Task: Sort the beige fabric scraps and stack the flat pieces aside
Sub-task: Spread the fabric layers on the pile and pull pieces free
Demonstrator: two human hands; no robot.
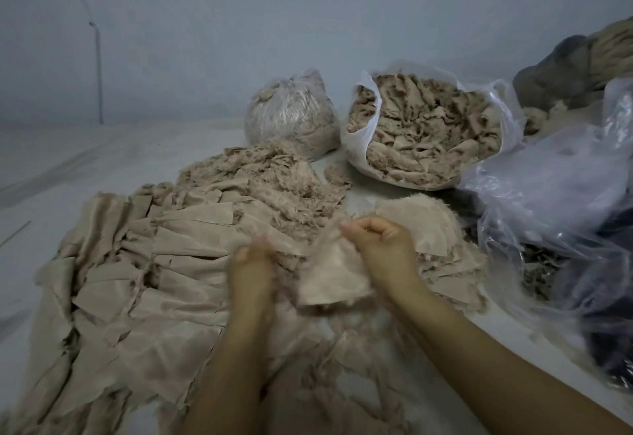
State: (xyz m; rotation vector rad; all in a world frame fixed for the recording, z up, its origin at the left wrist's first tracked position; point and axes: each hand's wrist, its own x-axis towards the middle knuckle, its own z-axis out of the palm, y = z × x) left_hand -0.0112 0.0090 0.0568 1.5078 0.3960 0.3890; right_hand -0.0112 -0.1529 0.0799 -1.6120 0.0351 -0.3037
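Hands' grip, right hand (380,246) and left hand (253,263) pinching frayed scrap (334,277) edges

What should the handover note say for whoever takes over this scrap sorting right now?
Left hand: blurred, gripping the edge of a beige scrap.
Right hand: pinching the same scrap near its top; the piece hangs between both hands.
Flat pieces: laid overlapping in rows on the left.
Frayed scraps: loose heap behind the rows; a smaller flat pile sits behind the right hand.
Open bag at the back is full of scraps; a tied bag stands left of it.
Done: many flat pieces set out.
Left: place the held scrap, work through the heap and the open bag.
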